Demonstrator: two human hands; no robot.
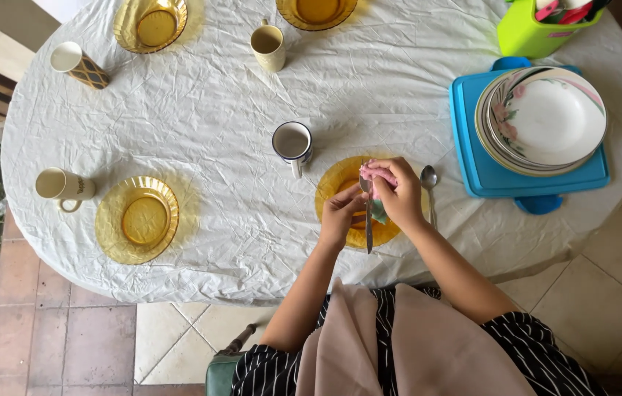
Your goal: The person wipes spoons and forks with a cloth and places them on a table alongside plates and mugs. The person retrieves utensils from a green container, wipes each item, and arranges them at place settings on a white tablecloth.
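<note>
Both your hands meet over the amber plate [334, 183] at the near edge of the table [215, 117]. Your right hand [399, 192] is clenched around a pink cloth [377, 170], which bunches out at the top of your fist, above the thumb. Your left hand [342, 213] pinches a piece of metal cutlery [369, 224]; its handle hangs straight down out of the grip towards you, while its head runs up into the cloth. It looks like a fork or a knife, but the head is hidden. A spoon [429, 180] lies on the white tablecloth just right of your right hand. A white mug [293, 143] stands just beyond the plate, to the left.
</note>
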